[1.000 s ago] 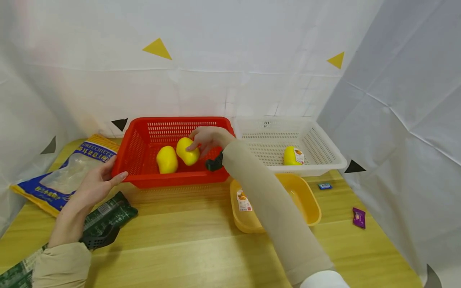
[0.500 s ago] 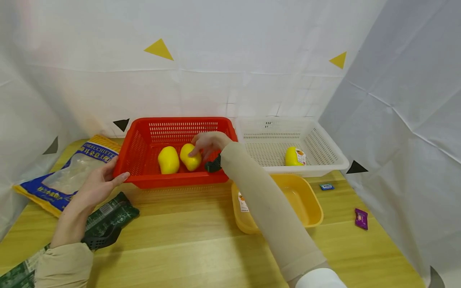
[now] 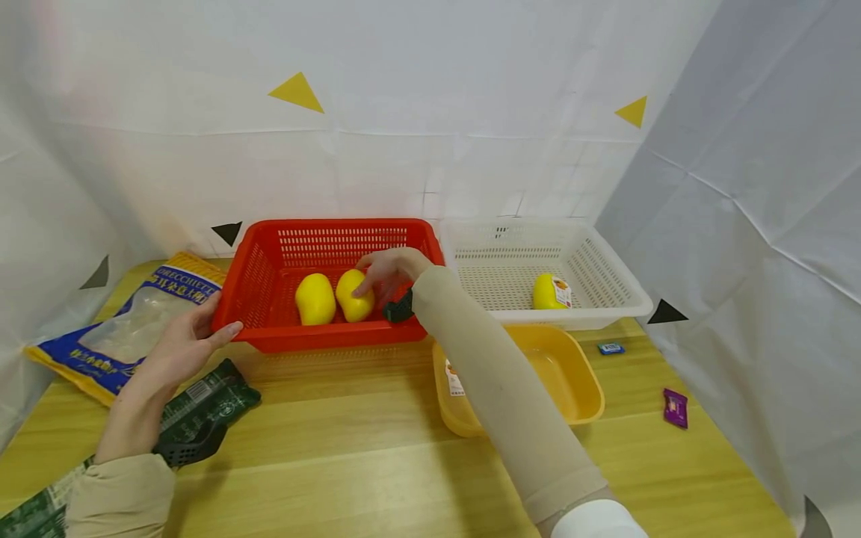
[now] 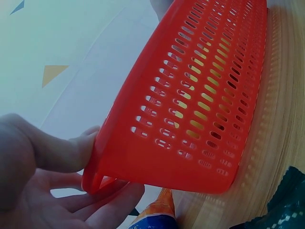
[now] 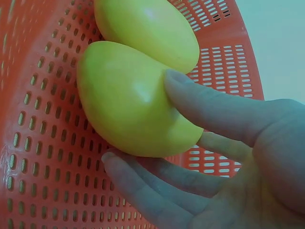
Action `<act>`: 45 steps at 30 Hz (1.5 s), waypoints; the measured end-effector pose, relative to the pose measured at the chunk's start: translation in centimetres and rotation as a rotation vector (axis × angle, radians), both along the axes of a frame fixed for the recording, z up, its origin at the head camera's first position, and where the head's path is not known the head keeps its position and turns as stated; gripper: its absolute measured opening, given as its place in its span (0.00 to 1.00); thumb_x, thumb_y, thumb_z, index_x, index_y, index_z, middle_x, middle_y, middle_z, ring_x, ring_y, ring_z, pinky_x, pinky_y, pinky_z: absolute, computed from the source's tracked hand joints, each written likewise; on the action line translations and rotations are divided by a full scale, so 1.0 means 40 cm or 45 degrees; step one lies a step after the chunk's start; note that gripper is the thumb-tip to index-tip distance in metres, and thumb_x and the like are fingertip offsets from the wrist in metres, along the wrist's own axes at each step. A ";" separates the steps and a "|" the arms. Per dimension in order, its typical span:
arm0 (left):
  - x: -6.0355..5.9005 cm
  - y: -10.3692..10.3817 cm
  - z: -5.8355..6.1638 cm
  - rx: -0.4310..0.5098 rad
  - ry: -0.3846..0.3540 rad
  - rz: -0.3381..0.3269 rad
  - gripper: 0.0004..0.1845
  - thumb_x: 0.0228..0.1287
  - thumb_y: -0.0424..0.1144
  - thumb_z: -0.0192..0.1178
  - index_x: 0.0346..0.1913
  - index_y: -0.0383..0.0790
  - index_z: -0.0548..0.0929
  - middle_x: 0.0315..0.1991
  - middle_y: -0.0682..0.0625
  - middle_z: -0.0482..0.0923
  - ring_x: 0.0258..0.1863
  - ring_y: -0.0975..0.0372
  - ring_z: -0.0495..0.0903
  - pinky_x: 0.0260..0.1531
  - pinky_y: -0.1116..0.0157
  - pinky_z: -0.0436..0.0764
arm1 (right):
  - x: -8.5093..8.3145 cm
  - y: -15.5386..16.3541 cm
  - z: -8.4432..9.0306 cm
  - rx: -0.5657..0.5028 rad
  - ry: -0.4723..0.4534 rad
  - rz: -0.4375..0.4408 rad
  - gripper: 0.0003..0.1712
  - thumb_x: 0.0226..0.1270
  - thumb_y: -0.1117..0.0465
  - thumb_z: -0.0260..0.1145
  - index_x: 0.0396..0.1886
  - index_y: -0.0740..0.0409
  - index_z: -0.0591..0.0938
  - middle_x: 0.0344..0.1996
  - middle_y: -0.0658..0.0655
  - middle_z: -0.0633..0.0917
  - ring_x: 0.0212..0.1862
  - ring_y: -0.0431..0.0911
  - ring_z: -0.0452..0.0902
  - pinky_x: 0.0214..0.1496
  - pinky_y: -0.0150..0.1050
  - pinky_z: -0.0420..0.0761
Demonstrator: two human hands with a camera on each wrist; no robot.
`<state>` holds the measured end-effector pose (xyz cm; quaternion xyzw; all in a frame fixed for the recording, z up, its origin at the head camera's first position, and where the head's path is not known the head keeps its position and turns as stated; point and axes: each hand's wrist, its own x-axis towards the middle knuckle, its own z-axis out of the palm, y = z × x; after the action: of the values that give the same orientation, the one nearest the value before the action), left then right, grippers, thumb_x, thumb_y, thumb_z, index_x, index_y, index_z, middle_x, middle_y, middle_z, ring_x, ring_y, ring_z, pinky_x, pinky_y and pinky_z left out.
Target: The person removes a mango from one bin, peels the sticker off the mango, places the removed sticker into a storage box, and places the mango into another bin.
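Note:
Inside the red basket (image 3: 272, 338), my right hand (image 3: 390, 270) holds a yellow mango (image 3: 353, 297), thumb on one side and fingers along the other. In the right wrist view this mango (image 5: 128, 100) lies against a second mango (image 5: 147, 28), with the thumb (image 5: 209, 102) pressing its surface. The second mango (image 3: 315, 300) sits to the left in the head view. My left hand (image 3: 178, 344) grips the basket's left front corner. The left wrist view shows its thumb (image 4: 62, 151) over the rim and fingers beneath the red basket (image 4: 176, 109).
A white basket (image 3: 625, 310) with a labelled yellow fruit (image 3: 546, 293) stands at right. Before it sits a yellow bin (image 3: 581, 388), partly behind my right sleeve. Two small wrapped pieces, blue (image 3: 610, 348) and purple (image 3: 676, 409), lie right. A pasta bag (image 3: 121, 336) and green packet (image 3: 208, 400) lie left.
My right hand has lowered the mango onto the basket floor beside the other one, moving slightly down in the head view. The left hand stays on the basket's corner.

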<state>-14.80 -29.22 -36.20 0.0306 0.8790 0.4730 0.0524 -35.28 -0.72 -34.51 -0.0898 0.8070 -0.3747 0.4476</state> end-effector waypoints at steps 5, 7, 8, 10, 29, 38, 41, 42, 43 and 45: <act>0.001 -0.001 0.000 -0.003 -0.001 0.003 0.43 0.78 0.45 0.51 0.79 0.36 0.36 0.73 0.26 0.56 0.68 0.35 0.66 0.51 0.76 0.78 | 0.003 -0.001 -0.001 -0.037 -0.050 -0.031 0.51 0.63 0.62 0.73 0.80 0.49 0.54 0.70 0.63 0.66 0.54 0.58 0.83 0.62 0.51 0.80; 0.001 -0.001 0.000 0.001 -0.007 -0.001 0.43 0.78 0.45 0.51 0.79 0.36 0.36 0.74 0.25 0.55 0.68 0.35 0.65 0.56 0.68 0.79 | 0.005 -0.001 0.000 -0.032 -0.046 -0.028 0.53 0.62 0.62 0.73 0.80 0.49 0.53 0.71 0.63 0.66 0.54 0.58 0.83 0.62 0.51 0.80; 0.001 -0.001 0.000 0.000 -0.010 -0.001 0.43 0.78 0.45 0.51 0.79 0.36 0.35 0.74 0.25 0.55 0.69 0.35 0.64 0.57 0.66 0.79 | 0.006 0.000 0.000 -0.027 -0.043 -0.025 0.53 0.62 0.62 0.73 0.80 0.48 0.53 0.71 0.62 0.65 0.54 0.58 0.83 0.62 0.51 0.80; 0.000 -0.002 0.000 -0.005 -0.016 0.002 0.43 0.78 0.46 0.51 0.79 0.36 0.35 0.74 0.26 0.54 0.69 0.35 0.64 0.57 0.66 0.78 | 0.005 0.001 0.002 -0.006 -0.029 -0.005 0.54 0.62 0.62 0.74 0.81 0.48 0.52 0.73 0.62 0.65 0.54 0.57 0.84 0.62 0.50 0.80; 0.001 -0.003 0.000 0.006 0.004 -0.001 0.43 0.77 0.46 0.51 0.79 0.35 0.36 0.73 0.25 0.56 0.68 0.34 0.65 0.50 0.77 0.78 | 0.011 0.032 0.019 0.063 -0.001 0.016 0.57 0.61 0.61 0.75 0.81 0.53 0.49 0.72 0.63 0.68 0.55 0.57 0.83 0.62 0.48 0.80; 0.001 -0.002 -0.002 0.027 -0.005 -0.004 0.43 0.78 0.45 0.51 0.80 0.36 0.36 0.73 0.25 0.55 0.68 0.34 0.64 0.48 0.80 0.77 | 0.014 0.042 0.038 0.087 0.029 0.044 0.56 0.62 0.60 0.74 0.81 0.54 0.49 0.69 0.63 0.73 0.57 0.58 0.82 0.64 0.48 0.79; -0.001 -0.005 -0.003 0.024 -0.007 -0.003 0.43 0.78 0.45 0.51 0.79 0.36 0.36 0.73 0.25 0.55 0.68 0.34 0.64 0.49 0.78 0.78 | 0.015 0.045 0.047 0.102 0.068 0.063 0.56 0.61 0.59 0.75 0.81 0.55 0.50 0.67 0.63 0.74 0.57 0.57 0.83 0.63 0.48 0.79; -0.002 -0.005 -0.003 0.022 -0.009 -0.002 0.43 0.78 0.45 0.51 0.79 0.36 0.36 0.73 0.25 0.55 0.68 0.34 0.64 0.49 0.77 0.79 | 0.015 0.046 0.050 0.100 0.080 0.071 0.56 0.61 0.59 0.75 0.81 0.55 0.50 0.67 0.63 0.75 0.57 0.57 0.83 0.63 0.48 0.79; -0.002 -0.006 -0.003 0.018 -0.016 0.001 0.43 0.77 0.46 0.51 0.79 0.37 0.36 0.74 0.25 0.55 0.68 0.34 0.64 0.50 0.77 0.79 | 0.014 0.047 0.051 0.102 0.092 0.076 0.55 0.62 0.58 0.74 0.81 0.55 0.51 0.66 0.63 0.76 0.56 0.57 0.83 0.63 0.48 0.80; 0.000 -0.007 -0.003 0.012 -0.027 0.003 0.43 0.77 0.47 0.51 0.79 0.37 0.35 0.74 0.25 0.55 0.69 0.34 0.64 0.50 0.77 0.79 | 0.018 0.050 0.058 0.093 0.121 0.102 0.55 0.63 0.58 0.74 0.81 0.57 0.50 0.64 0.64 0.76 0.57 0.57 0.82 0.63 0.49 0.80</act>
<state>-14.82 -29.49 -36.32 0.0247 0.8761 0.4777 0.0609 -34.55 1.30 -32.19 -0.1235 0.8362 -0.3222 0.4262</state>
